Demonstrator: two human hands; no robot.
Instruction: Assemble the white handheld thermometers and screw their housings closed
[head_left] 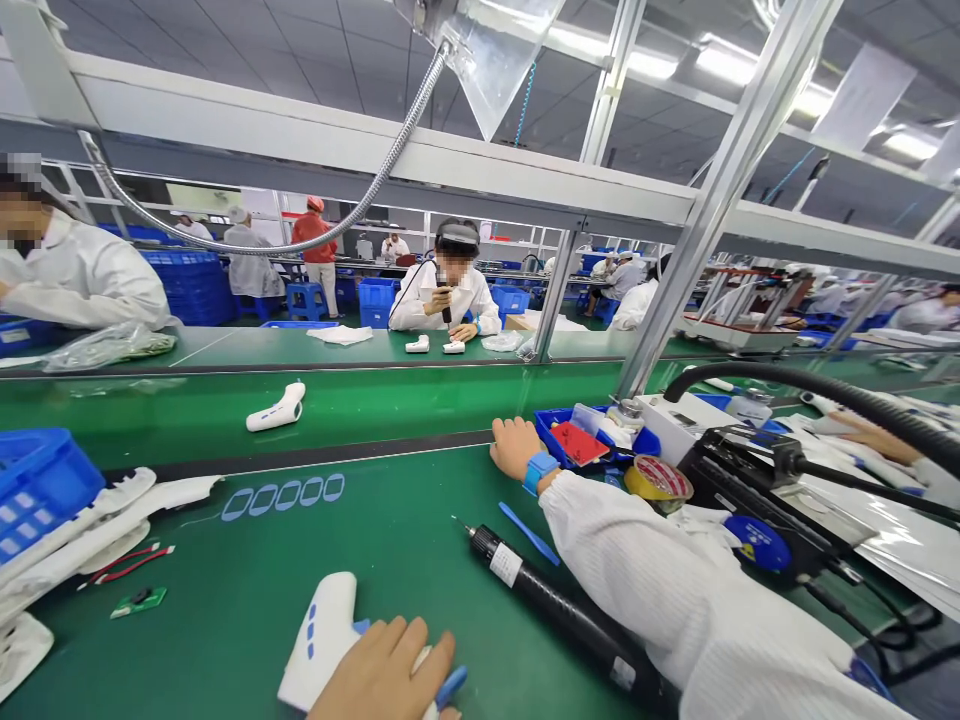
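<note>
Head view: the left hand [386, 668] is lying at the bottom edge on a white handheld thermometer casing [319, 640], fingers curled loosely over its rear part, with a blue tool [450, 686] showing just beside the fingertips; whether the fingers are closing under the casing cannot be told. The casing is resting on the green workbench [300, 580], near the person. The right hand [516, 447], wearing a blue wristband [539, 470], is reaching forward to a blue parts tray [555, 425]; its fingers are bending over the tray's near edge, and whether they are gripping anything cannot be told. A black electric screwdriver [540, 600] is lying on the bench beneath the white sleeve [675, 600]. A second white casing [276, 408] is sitting on the conveyor belt [375, 400] beyond. A roll of tape [658, 480] is lying right of the tray
</note>
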